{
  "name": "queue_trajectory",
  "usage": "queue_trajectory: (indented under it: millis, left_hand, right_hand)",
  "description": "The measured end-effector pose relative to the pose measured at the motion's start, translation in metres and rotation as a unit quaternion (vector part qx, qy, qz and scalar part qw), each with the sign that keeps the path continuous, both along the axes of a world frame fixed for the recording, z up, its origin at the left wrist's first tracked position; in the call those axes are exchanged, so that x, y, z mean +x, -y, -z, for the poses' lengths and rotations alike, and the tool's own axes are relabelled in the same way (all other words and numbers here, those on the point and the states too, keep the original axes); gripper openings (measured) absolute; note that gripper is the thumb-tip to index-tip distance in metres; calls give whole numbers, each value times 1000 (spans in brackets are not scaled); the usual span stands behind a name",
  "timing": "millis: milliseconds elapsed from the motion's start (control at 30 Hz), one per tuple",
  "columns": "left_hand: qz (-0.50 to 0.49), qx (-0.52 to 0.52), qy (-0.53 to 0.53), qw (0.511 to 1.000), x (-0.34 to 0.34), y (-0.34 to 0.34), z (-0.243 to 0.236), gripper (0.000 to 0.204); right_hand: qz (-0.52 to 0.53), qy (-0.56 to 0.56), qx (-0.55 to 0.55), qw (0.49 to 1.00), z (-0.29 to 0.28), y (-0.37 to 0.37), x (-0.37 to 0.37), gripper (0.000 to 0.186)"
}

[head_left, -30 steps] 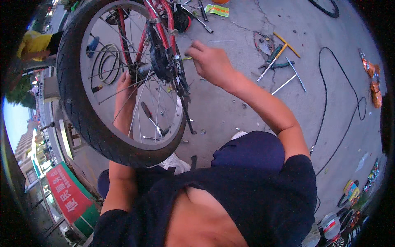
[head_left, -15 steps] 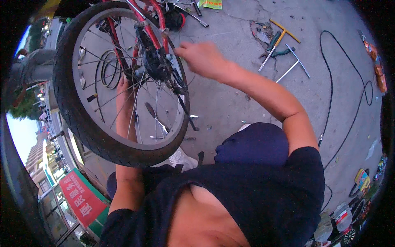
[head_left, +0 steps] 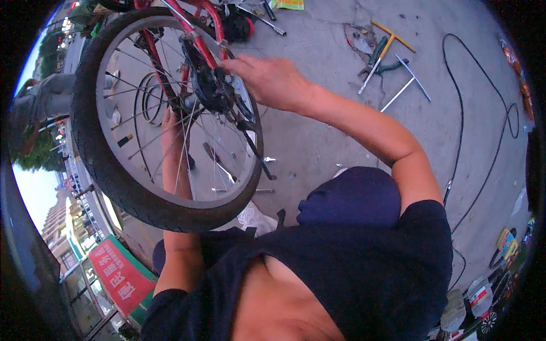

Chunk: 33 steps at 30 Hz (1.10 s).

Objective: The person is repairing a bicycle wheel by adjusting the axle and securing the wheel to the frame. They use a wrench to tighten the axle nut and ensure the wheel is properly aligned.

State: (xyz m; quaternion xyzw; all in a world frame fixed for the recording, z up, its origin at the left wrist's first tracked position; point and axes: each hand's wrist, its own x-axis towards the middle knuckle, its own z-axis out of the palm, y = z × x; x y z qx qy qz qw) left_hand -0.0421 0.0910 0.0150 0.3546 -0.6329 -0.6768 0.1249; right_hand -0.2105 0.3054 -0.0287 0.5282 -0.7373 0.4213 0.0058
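Observation:
A bicycle wheel with a black tyre (head_left: 105, 176) stands tilted in front of me, mounted in a red frame (head_left: 200, 45). By the hub is a dark mechanism (head_left: 210, 94) with a thin black arm (head_left: 259, 153) hanging from it. My right hand (head_left: 264, 82) is on the wheel's right side, its fingers closed at the lower end of the red tubes; what they pinch is hidden. Behind the spokes, my left hand (head_left: 169, 119) reaches up to the hub from below. Its fingers are mostly hidden by the hub and frame.
On the pavement to the right lie a yellow-handled T-wrench (head_left: 392, 38), a silver T-wrench (head_left: 410, 82) and green-handled pliers (head_left: 392, 67). A long black cable (head_left: 459, 113) loops farther right. Another person's grey-clad leg (head_left: 51, 96) is at the left, near a red and green sign (head_left: 120, 273).
My right hand has moved slightly left onto the frame end beside the hub, from a blurred position just off it. The wheel has shifted a little left; my left hand stays by the hub.

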Motion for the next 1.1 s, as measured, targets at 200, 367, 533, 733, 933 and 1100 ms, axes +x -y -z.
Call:
queue_trajectory:
  millis: [200,367,533,733,933,1100]
  left_hand:
    - [10,9,3,1000,-7,4,15,34]
    - [-1,-4,13,1000,3,2,-1,34]
    - [5,0,9,1000,-4,3,5,34]
    - [5,3,7,1000,-5,3,9,34]
    - [-6,4,1,1000,0,3,9,34]
    - [-13,-7,7,1000,6,9,9,34]
  right_hand:
    - [-13,-29,34,999,16,-2,-5,25]
    - [-31,-17,29,999,17,6,-3,34]
    - [-31,-27,61,997,27,7,-9,35]
    - [-38,10,102,994,22,5,-10,34]
    - [-68,69,-2,995,16,7,-8,24]
    - [-94,161,-56,981,14,15,-2,20]
